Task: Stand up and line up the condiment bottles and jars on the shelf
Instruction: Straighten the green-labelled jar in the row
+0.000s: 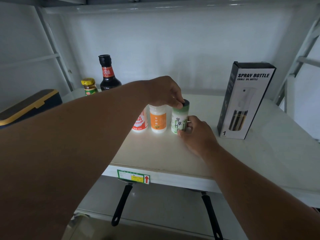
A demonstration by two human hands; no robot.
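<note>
Green-label salt jar (179, 121) is standing upright near the shelf (155, 153) front edge, at the right end of a row just beside the orange-label jar (158, 119) and red-label bottle (141, 122). Left hand (162, 91) is pinching its dark cap (185, 102) from above; right hand (197, 134) is cupping the lower body. Judging: light, rigid plastic, smooth label likely slick, tall enough to tip. Best held low on the body, cap steadied. Soy sauce bottle (108, 73) and small yellow-lidded jar (89, 86) are standing further back left, apart from the row.

Shop, white metal shelf (173, 177), price tag (133, 176) on edge, boxed spray bottle (245, 101)
</note>
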